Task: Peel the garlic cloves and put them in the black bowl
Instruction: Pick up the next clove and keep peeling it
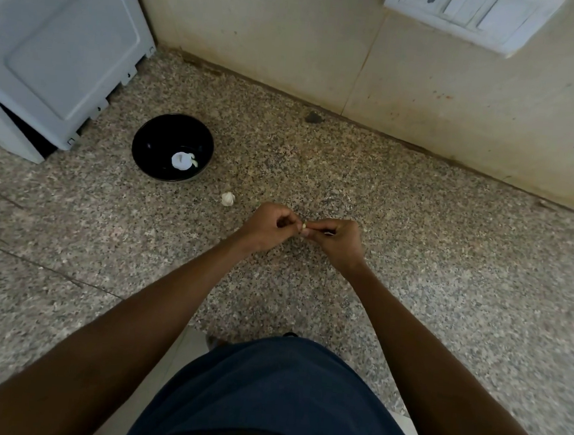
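While both hands point(303, 230) pinch it, clove point(303, 225) looks pale.

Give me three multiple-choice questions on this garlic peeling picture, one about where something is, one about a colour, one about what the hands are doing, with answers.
1. Where does the loose garlic piece lie?
A. inside the bowl
B. on the counter between the bowl and the hands
C. on the switch plate

2. What colour is the bowl?
A. white
B. red
C. black

3. What are the left hand and right hand doing?
A. both pinching one small garlic clove
B. resting flat on the counter
C. lifting the bowl

Answers: 1 B, it sits on the speckled counter just outside the bowl's rim. 2 C, the bowl is black, with a white piece inside. 3 A, fingertips of both hands meet on the clove.
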